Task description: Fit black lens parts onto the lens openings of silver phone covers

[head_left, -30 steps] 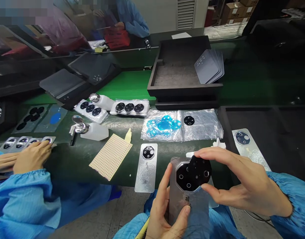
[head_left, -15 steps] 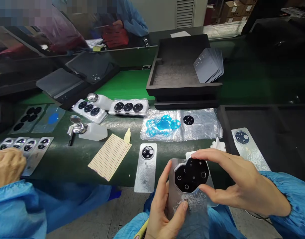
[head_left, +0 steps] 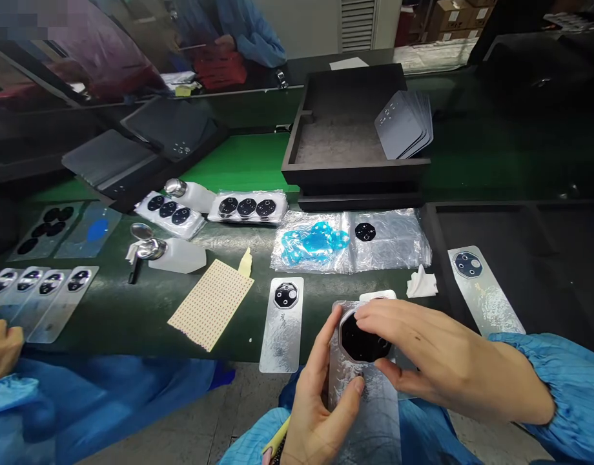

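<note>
My left hand (head_left: 321,400) is wrapped round a silver phone back panel (head_left: 367,420), its thumb lying across the face. At the panel's upper end, my right hand (head_left: 423,349) grips a black camera lens cover (head_left: 359,339) by its edges, fingertips on top and thumb below. The cover lies over the panel's octagonal camera area; the fingers hide part of it. Left of my hands, another silver back panel (head_left: 282,336) with a black camera area lies on the bench. One more pale panel (head_left: 377,295) is mostly hidden behind my right hand.
Clear film (head_left: 394,252) carries a black lens cover and blue stickers. Nearby are a sheet of small stickers (head_left: 212,303), a pump bottle (head_left: 178,255), a crumpled tissue (head_left: 421,283) and a black tray (head_left: 355,168). A co-worker's hand (head_left: 1,345) is beside several panels at left.
The lens cover has settled lower over the panel's camera area, and my right hand has moved left, covering more of it. The co-worker's hand has shifted left and down.
</note>
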Demonstrator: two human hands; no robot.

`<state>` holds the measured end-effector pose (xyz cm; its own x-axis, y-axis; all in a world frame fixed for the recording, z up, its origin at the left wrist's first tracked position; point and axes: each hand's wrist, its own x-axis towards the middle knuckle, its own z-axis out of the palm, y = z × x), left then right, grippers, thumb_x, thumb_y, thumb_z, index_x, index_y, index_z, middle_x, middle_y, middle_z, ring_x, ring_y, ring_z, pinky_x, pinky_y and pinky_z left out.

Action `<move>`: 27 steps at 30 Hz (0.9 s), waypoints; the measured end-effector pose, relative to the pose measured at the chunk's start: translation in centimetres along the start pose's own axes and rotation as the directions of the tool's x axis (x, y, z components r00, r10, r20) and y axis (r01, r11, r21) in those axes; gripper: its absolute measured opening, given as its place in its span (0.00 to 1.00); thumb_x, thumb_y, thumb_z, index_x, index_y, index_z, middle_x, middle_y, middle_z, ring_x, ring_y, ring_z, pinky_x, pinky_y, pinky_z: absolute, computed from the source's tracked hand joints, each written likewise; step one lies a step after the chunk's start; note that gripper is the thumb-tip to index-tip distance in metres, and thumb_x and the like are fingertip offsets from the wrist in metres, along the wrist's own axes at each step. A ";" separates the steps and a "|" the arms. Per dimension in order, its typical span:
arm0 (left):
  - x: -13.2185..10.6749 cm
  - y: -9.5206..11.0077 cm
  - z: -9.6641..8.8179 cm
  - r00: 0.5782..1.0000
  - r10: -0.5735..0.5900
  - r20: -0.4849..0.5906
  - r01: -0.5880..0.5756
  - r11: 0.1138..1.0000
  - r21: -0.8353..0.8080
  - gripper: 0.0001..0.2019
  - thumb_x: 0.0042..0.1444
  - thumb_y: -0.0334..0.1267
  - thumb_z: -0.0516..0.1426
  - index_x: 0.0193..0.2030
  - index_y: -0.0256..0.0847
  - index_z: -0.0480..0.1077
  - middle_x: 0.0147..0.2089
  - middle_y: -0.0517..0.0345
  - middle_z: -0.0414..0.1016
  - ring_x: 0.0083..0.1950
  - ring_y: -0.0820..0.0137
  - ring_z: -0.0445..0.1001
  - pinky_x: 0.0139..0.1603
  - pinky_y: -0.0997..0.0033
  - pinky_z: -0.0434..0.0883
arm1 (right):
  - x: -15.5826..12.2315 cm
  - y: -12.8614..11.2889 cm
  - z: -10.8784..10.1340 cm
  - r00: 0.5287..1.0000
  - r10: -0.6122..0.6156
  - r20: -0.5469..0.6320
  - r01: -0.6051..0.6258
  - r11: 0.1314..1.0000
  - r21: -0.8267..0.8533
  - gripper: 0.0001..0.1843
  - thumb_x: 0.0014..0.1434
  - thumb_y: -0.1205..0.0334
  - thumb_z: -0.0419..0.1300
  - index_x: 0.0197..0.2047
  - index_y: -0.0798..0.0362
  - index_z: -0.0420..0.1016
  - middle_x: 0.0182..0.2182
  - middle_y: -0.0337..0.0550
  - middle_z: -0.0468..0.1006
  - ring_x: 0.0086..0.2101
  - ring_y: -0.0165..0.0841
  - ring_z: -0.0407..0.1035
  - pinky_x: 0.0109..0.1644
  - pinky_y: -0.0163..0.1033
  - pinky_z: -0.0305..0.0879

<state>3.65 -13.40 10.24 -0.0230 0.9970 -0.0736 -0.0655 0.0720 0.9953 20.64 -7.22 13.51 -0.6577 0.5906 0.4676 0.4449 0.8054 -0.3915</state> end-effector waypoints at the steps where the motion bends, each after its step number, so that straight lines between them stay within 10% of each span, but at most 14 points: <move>1: 0.0 0.0 0.0 1.000 -0.001 0.008 0.001 1.000 0.004 0.31 0.55 0.23 0.56 0.63 0.56 0.64 0.65 0.68 0.64 0.66 0.71 0.61 0.64 0.81 0.59 | 0.1 0.0 0.0 1.000 -0.021 -0.001 0.021 1.000 -0.014 0.14 0.62 0.77 0.51 0.51 0.66 0.66 0.46 0.49 0.76 0.51 0.32 0.68 0.59 0.36 0.68; 27: -0.5 -0.1 -0.1 0.999 -0.041 -0.006 0.041 0.999 0.010 0.28 0.55 0.27 0.58 0.62 0.50 0.66 0.65 0.62 0.64 0.66 0.63 0.61 0.65 0.72 0.62 | 1.5 0.5 -1.1 0.977 -0.134 0.168 0.105 0.980 0.168 0.11 0.65 0.77 0.48 0.47 0.68 0.69 0.42 0.50 0.76 0.46 0.35 0.70 0.51 0.39 0.72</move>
<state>3.54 -13.90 10.14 -0.0259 0.9931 -0.1142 -0.0567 0.1126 0.9920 20.55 -5.85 14.87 -0.8041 0.4608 0.3756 0.2649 0.8433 -0.4676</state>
